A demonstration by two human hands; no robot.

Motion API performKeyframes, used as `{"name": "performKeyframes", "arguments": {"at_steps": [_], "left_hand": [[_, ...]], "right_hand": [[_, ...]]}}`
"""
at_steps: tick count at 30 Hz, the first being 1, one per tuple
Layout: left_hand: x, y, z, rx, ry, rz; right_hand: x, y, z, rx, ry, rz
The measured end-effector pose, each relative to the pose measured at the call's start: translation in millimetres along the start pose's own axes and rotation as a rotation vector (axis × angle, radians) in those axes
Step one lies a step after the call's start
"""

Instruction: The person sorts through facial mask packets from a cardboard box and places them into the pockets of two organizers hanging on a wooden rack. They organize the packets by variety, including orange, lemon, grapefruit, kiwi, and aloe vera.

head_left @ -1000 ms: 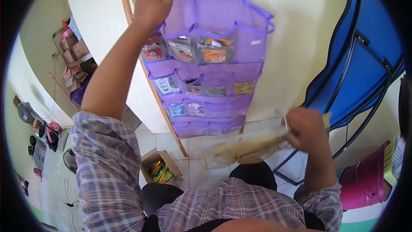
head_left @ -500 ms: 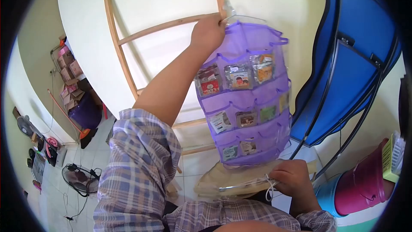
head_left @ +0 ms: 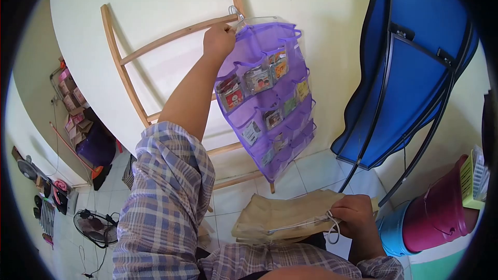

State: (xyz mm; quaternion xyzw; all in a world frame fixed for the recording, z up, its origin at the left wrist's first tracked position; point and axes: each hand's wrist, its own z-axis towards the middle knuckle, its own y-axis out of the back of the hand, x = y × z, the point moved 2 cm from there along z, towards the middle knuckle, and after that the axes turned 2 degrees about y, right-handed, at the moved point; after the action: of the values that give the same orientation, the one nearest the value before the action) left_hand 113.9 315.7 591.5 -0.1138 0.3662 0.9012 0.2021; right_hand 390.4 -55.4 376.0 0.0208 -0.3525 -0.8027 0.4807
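My left hand (head_left: 219, 40) reaches up, closed on the wire hanger (head_left: 262, 18) at the top corner of a purple hanging organizer (head_left: 290, 101). The hanger's hook is up at the end of a wooden rack's top rung (head_left: 179, 32). Small flat packets (head_left: 258, 79) fill several of the organizer's pockets, and its lower edge hangs tilted above the floor. Low in front of my body, my right hand (head_left: 354, 213) grips a folded beige fabric organizer (head_left: 295, 208) by its hanger end. A white cord loop (head_left: 333, 231) dangles beside those fingers.
A folded blue panel with black tubes (head_left: 415, 83) leans at the right. Pink (head_left: 433, 218) and light blue buckets (head_left: 394, 231) stand below it. On the left floor are a fan (head_left: 95, 228), a broom (head_left: 98, 171) and boxes (head_left: 78, 124).
The purple organizer and my left hand have shifted left in view, and the organizer has swung to a slant. The beige organizer stays low in my right hand, with more of its face showing.
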Motion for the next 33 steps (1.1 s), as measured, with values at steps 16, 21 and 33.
{"name": "performKeyframes", "arguments": {"at_steps": [16,21,33], "left_hand": [[27,-17,-5,0.106,-0.089,0.053],[40,-5,-18,0.008,-0.310,0.045],[64,197,-276,0.493,-0.284,-0.010]], "right_hand": [[-8,-8,12,0.035,0.020,0.035],[-9,-23,20,0.012,-0.029,0.027],[5,-90,183,-0.057,-0.021,-0.056]]}}
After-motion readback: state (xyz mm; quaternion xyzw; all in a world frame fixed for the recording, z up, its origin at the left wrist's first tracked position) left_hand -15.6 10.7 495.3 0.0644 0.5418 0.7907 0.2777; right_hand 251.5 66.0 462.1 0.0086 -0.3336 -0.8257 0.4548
